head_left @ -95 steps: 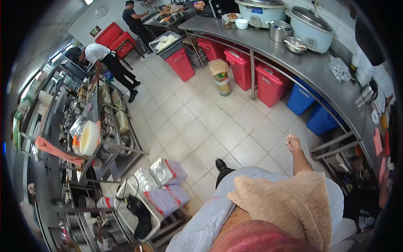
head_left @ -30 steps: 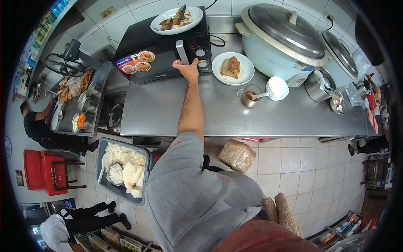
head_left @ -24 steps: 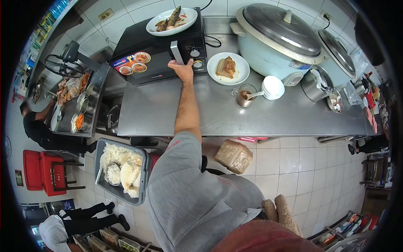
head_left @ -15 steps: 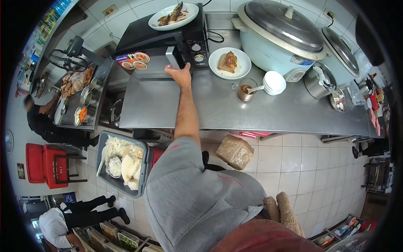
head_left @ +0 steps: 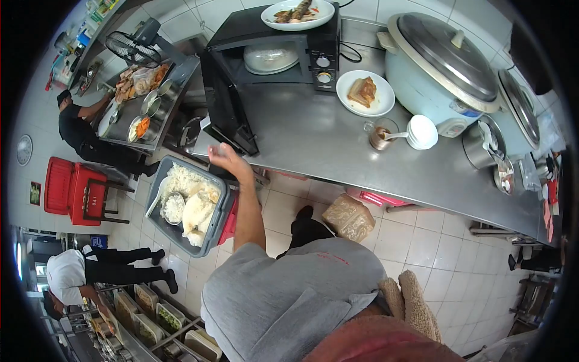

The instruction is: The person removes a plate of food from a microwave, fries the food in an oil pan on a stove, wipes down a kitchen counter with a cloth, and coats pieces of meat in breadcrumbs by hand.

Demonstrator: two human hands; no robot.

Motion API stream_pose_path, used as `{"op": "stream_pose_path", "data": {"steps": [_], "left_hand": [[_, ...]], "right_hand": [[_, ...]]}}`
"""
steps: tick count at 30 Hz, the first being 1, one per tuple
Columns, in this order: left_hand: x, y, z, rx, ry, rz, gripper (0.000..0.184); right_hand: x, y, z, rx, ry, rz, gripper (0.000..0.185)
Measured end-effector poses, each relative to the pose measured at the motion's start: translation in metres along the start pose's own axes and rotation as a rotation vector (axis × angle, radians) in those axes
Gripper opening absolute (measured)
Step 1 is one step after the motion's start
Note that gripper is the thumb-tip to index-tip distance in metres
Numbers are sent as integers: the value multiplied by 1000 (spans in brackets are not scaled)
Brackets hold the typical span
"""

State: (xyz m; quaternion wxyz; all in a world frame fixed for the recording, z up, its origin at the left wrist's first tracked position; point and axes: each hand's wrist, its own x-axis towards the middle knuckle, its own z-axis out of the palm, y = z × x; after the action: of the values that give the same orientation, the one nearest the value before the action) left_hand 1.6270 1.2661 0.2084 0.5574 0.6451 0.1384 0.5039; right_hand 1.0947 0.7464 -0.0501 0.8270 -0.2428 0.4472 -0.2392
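My left hand is just below the outer edge of the microwave door, its fingers apart and nothing in them. I cannot tell whether the fingertips touch the door. That door stands swung wide, out over the steel counter. Inside the black microwave sits a plate under a see-through cover. On its top rests a white oval plate with fish. A white plate holding a browned chunk of food stands to the microwave's right. My right hand is out of view.
A grey tub of rice is beside my left forearm. Along the counter stand a glass mug, white bowls and a large rice cooker. A wrapped package lies on the floor. Two people work at the left.
The microwave door has swung from nearly shut to wide, showing the covered plate inside. My left hand has moved down and left with it. My view has shifted left.
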Motion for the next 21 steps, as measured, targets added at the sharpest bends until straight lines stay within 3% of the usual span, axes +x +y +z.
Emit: {"op": "stream_pose_path", "data": {"steps": [1, 2, 3, 5, 7, 8, 11, 13, 14, 15, 16, 21], "left_hand": [[-12, 27, 1, 157, 82, 126, 44], [-24, 36, 0, 269, -7, 283, 46], [-36, 45, 6, 164, -191, 511, 46], [-48, 68, 34, 167, -526, 595, 43], [-33, 38, 91, -49, -638, 210, 46], [-21, 3, 124, -146, -558, -81, 47], [36, -75, 212, -457, -333, -952, 43], [62, -110, 247, -400, -337, -910, 26], [74, -112, 256, -402, -351, -913, 26], [84, -114, 263, -432, -425, -971, 18], [91, -117, 266, -458, -496, -1031, 13], [104, -126, 269, -558, -383, -1268, 6]], "right_hand": [[2, -6, 16, -24, 82, -10, 22], [5, -9, 32, -47, 166, -23, 22], [11, -9, 44, -50, 164, -28, 22], [14, -8, 62, -61, 179, -24, 21], [19, 0, 74, -27, 59, -43, 20], [20, 0, 80, 9, -64, -61, 19], [8, 14, 113, 18, 4, -51, 19], [-2, 27, 116, -81, 35, -24, 19], [-9, 34, 122, -183, 61, 11, 20], [-20, 40, 124, -78, -66, 32, 19], [-27, 50, 124, -73, -54, 32, 19], [-41, 98, 130, -118, 194, 12, 28]]}}
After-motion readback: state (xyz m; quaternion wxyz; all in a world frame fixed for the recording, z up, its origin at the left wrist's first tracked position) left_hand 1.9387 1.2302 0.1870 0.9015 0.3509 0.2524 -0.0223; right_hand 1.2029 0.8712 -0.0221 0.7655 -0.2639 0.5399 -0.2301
